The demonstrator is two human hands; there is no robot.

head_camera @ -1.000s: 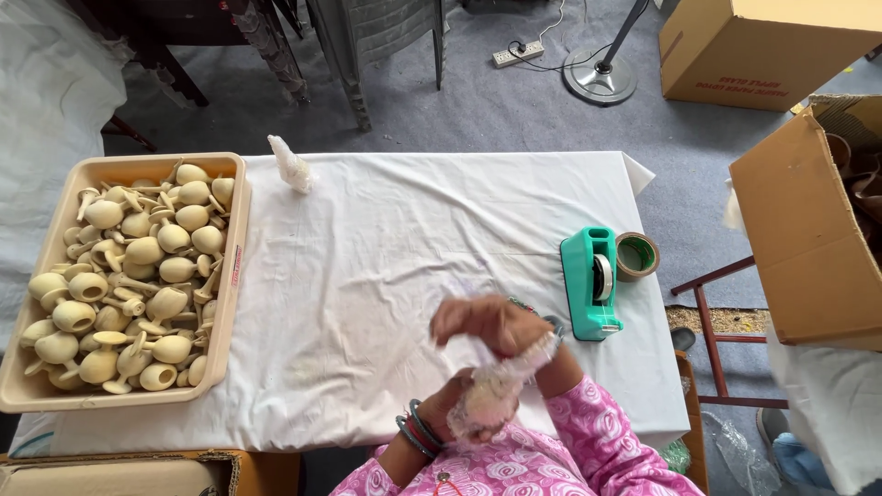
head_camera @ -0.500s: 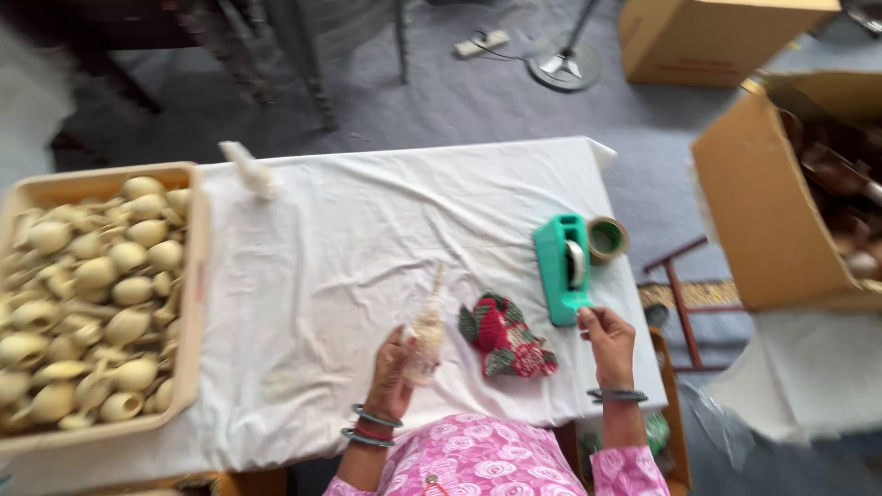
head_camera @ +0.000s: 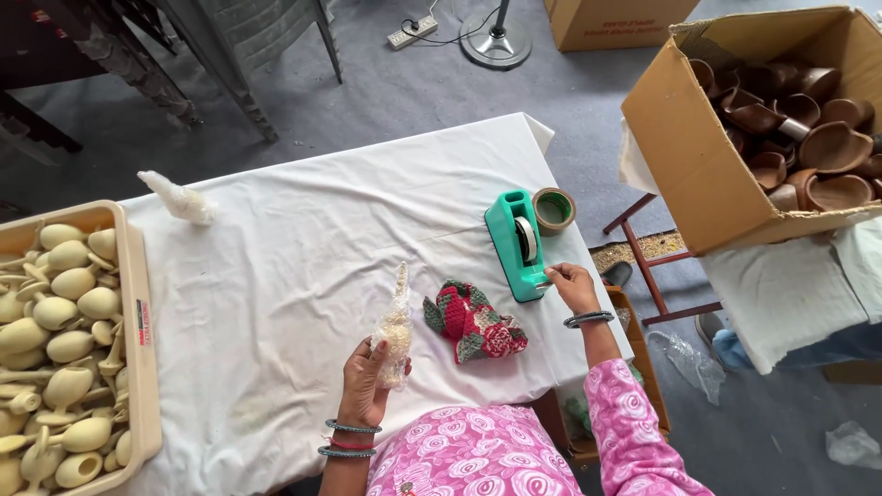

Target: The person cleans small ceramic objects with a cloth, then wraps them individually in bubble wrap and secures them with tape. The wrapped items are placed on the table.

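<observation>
My left hand (head_camera: 366, 381) holds a spoon wrapped in clear bubble wrap (head_camera: 395, 323), upright above the white tablecloth (head_camera: 303, 230). My right hand (head_camera: 571, 285) reaches to the front end of a teal tape dispenser (head_camera: 516, 243), with fingertips pinching at the tape end there. A red, green and white knitted cloth (head_camera: 473, 321) lies on the table between my hands. A roll of tape (head_camera: 553, 209) sits just behind the dispenser.
A beige crate (head_camera: 64, 340) full of pale wooden spoons stands at the left. Another wrapped piece (head_camera: 179, 197) lies at the table's far left. An open cardboard box (head_camera: 781, 119) of brown wooden bowls stands on a stand to the right.
Both hands were together twisting the wrap around the spoon; now they have parted. My left hand keeps the wrapped spoon, and my right hand has moved right to the tape dispenser.
</observation>
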